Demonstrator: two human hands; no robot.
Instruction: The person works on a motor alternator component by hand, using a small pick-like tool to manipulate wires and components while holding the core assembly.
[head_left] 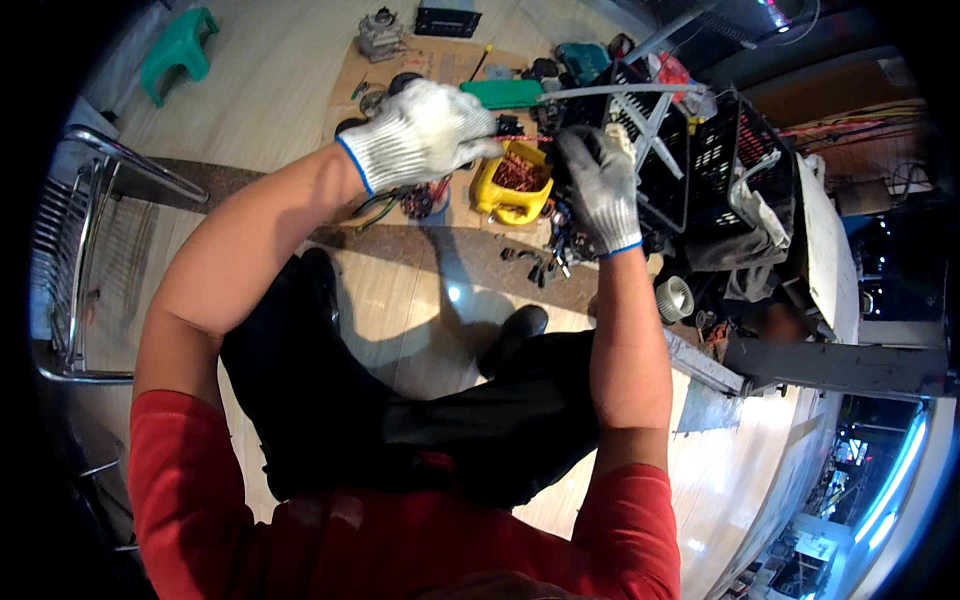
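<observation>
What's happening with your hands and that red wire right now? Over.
Left hand gloved, closed on one end of thin red wire. Right hand gloved, gripping the other end. Yellow tub of copper bits below. Black crates close beside right hand.

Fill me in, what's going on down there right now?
A seated person in white work gloves holds both hands up over a cluttered floor. The left hand and the right hand appear to pull a thin reddish wire taut between them. Below sits a yellow container of coppery scrap, with black crates to the right and a green-handled tool beyond on cardboard. Each hand's grip looks closed.
</observation>
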